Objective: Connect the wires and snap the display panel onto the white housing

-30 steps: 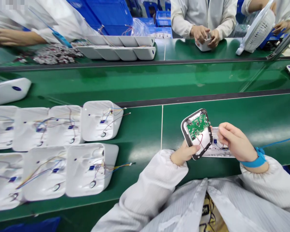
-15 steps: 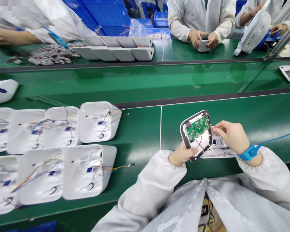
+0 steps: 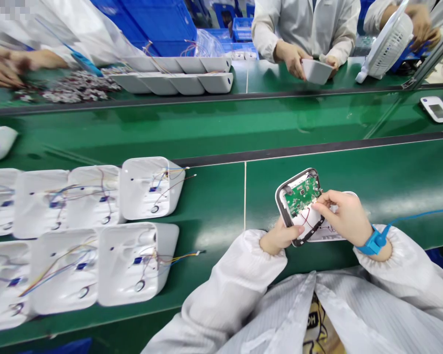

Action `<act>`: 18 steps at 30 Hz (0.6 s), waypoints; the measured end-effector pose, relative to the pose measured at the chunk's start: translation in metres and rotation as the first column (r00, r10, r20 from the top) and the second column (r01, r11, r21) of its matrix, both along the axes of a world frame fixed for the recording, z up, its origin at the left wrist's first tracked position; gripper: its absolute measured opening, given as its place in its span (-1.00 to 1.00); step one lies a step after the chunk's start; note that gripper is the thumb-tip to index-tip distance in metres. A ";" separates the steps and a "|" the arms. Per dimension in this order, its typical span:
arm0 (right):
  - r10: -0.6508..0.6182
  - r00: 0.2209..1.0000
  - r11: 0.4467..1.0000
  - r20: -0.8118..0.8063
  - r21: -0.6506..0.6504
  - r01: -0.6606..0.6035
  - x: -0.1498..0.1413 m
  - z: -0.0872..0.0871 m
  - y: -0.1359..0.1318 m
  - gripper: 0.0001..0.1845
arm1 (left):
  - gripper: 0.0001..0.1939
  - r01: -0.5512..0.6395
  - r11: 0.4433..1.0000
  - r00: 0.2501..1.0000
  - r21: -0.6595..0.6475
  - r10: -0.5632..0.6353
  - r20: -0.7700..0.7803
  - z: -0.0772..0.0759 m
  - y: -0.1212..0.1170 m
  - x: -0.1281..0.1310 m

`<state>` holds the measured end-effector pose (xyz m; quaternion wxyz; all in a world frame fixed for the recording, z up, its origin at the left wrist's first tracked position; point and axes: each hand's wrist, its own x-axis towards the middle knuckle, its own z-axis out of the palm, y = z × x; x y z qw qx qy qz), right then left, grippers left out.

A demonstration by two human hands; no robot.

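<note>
My left hand [image 3: 282, 235] grips the lower left edge of a white plastic cover with a dark rim [image 3: 279, 199], tilted so its inside faces me. A green circuit board [image 3: 301, 195] sits in it, with thin red wires [image 3: 307, 216] below. My right hand [image 3: 337, 214], a blue strap [image 3: 372, 242] on its wrist, pinches at the board's lower right edge. What its fingertips hold is hidden, perhaps a wire end. Behind the cover and under my right hand lies a white housing [image 3: 327, 237], mostly covered.
Two rows of open white housings [image 3: 143, 191] with loose wires stand on the left of the green bench [image 3: 214, 196]. Beyond a dark rail lies a white device with a screen [image 3: 437, 109]. Across, co-workers handle parts near a white fan [image 3: 387, 46] and a wire pile [image 3: 81, 86].
My right hand has moved left, from beside the cover onto the board's lower edge. My left hand and the cover have barely moved. Across the bench, a co-worker has lifted and turned a white housing.
</note>
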<state>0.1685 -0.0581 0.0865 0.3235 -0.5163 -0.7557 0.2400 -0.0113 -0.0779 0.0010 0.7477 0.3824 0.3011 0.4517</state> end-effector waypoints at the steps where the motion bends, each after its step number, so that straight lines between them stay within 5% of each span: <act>1: -0.014 1.000 1.000 -0.011 -0.002 0.014 -0.001 -0.001 -0.001 -0.80 | -0.22 0.001 1.000 1.000 -0.004 -0.001 0.003 0.000 0.000 0.000; 5: -0.019 1.000 1.000 -0.019 0.024 0.020 0.001 -0.003 -0.001 -0.78 | -0.27 0.014 1.000 1.000 -0.025 -0.014 0.020 0.000 -0.001 -0.001; 9: -0.082 0.995 0.975 0.052 0.211 0.070 0.011 0.002 0.009 -0.72 | -0.30 0.059 0.997 0.997 -0.053 -0.056 0.055 0.004 0.000 -0.001; 12: 0.087 0.992 0.950 0.088 0.293 -0.109 0.021 0.006 0.021 -0.26 | -0.28 0.103 0.992 0.992 -0.067 -0.097 0.086 0.007 0.001 -0.001; 15: 0.269 0.952 0.904 0.147 0.304 -0.302 0.026 0.007 0.028 -0.25 | -0.31 0.124 0.989 0.988 -0.081 -0.116 0.101 0.005 0.002 -0.002; 18: 0.235 0.958 0.896 0.163 0.345 -0.278 0.026 0.005 0.027 -0.29 | -0.31 0.131 0.987 0.988 -0.090 -0.123 0.096 0.003 0.002 -0.003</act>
